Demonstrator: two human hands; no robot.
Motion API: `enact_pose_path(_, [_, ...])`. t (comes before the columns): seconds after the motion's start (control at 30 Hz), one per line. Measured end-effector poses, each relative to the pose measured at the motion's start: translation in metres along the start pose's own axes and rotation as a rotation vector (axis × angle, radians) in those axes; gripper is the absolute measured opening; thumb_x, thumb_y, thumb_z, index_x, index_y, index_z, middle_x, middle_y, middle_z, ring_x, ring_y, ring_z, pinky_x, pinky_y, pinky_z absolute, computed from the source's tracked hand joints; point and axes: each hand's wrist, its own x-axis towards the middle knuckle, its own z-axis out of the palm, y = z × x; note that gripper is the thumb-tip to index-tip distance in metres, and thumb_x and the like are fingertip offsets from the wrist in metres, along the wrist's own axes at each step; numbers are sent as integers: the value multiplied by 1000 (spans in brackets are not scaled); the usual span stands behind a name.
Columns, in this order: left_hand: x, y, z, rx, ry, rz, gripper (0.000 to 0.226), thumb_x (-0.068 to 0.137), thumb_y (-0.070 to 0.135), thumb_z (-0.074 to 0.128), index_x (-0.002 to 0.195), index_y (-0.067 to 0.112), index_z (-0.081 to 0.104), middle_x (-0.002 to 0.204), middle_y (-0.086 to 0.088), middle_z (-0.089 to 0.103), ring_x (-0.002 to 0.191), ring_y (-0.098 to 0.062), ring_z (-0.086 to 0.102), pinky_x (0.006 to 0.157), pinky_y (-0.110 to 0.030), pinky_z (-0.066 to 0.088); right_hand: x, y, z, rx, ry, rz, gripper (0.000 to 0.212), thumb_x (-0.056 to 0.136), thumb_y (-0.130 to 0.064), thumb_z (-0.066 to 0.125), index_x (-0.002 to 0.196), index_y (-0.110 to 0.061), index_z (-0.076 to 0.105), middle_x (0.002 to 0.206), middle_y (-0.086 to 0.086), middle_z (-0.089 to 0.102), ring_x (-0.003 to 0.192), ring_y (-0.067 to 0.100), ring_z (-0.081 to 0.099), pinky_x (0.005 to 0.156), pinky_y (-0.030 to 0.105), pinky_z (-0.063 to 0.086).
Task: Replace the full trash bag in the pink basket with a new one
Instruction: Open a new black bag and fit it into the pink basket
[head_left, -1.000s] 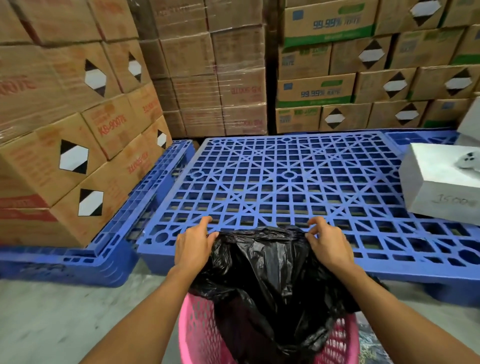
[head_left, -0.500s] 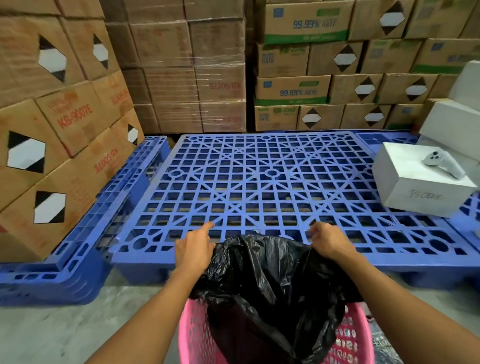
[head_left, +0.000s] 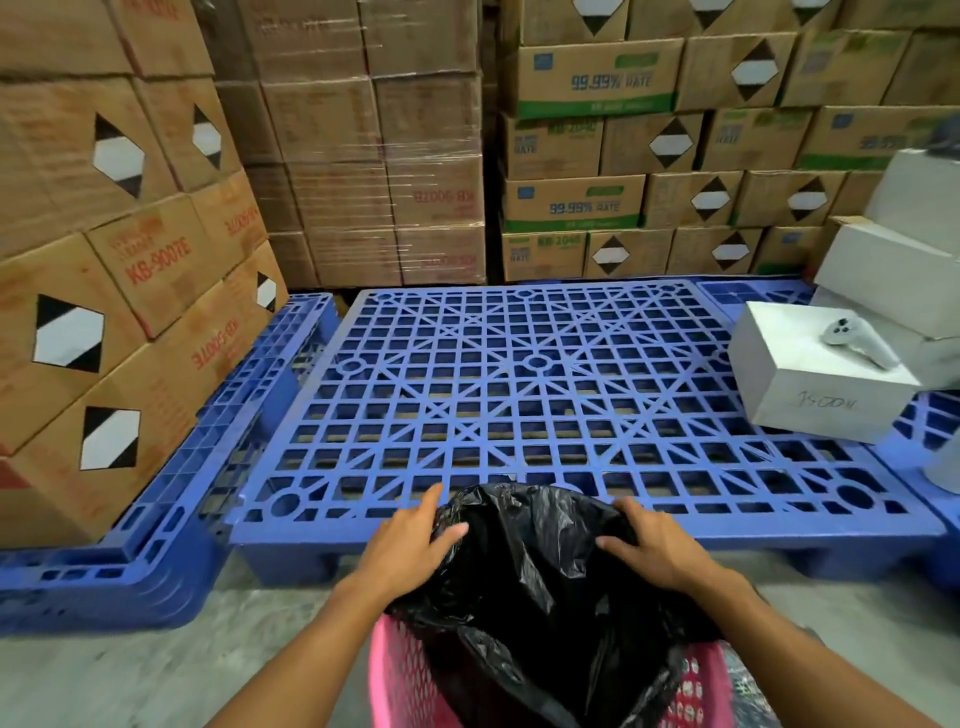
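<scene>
A black trash bag stands in the pink lattice basket at the bottom middle of the head view, its top bunched above the basket's rim. My left hand grips the bag's top edge on the left side. My right hand holds the top edge on the right, fingers pressed into the plastic. The bag's mouth is pulled together between both hands. The basket's bottom and the bag's contents are hidden.
A blue plastic pallet lies on the concrete floor just beyond the basket. A white box with a white controller on it sits at the pallet's right. Stacked cardboard cartons wall the left and back.
My two hands have moved closer together, gathering the bag's mouth. The view has shifted a little leftward and back from the pallet.
</scene>
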Motion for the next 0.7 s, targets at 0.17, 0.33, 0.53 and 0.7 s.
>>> enact_pose_path(0.17, [-13, -14, 4, -452, -82, -191, 65, 91, 57, 43, 146, 23, 32, 150, -6, 41, 137, -25, 40, 109, -41, 34, -20, 20, -8, 399, -110, 150, 77, 73, -69, 54, 121, -9, 54, 128, 16, 57, 116, 30, 56, 102, 50, 43])
enact_pose_path(0.33, [-17, -12, -11, -267, 32, -180, 68, 92, 55, 45, 147, 20, 27, 143, -8, 50, 128, -26, 50, 104, -45, 44, -42, 13, -26, 277, 129, 43, 67, 82, -49, 62, 134, -13, 41, 140, 8, 49, 128, 24, 47, 105, 39, 42])
enact_pose_path(0.53, [-52, 35, -29, -34, 115, 265, 69, 91, 53, 49, 149, 30, 20, 143, 5, 49, 130, -15, 48, 106, -38, 43, -88, -18, -40, 133, 32, -267, 50, 81, -42, 68, 124, -23, 51, 122, -4, 65, 110, 4, 59, 98, 26, 48])
enact_pose_path(0.7, [-88, 48, -9, 63, -205, 482, 74, 84, 59, 56, 146, 37, 23, 128, 8, 60, 102, -9, 61, 93, -29, 49, -119, -17, -25, -120, -130, -336, 54, 78, -52, 66, 123, -26, 53, 114, -9, 69, 97, 0, 60, 86, 21, 47])
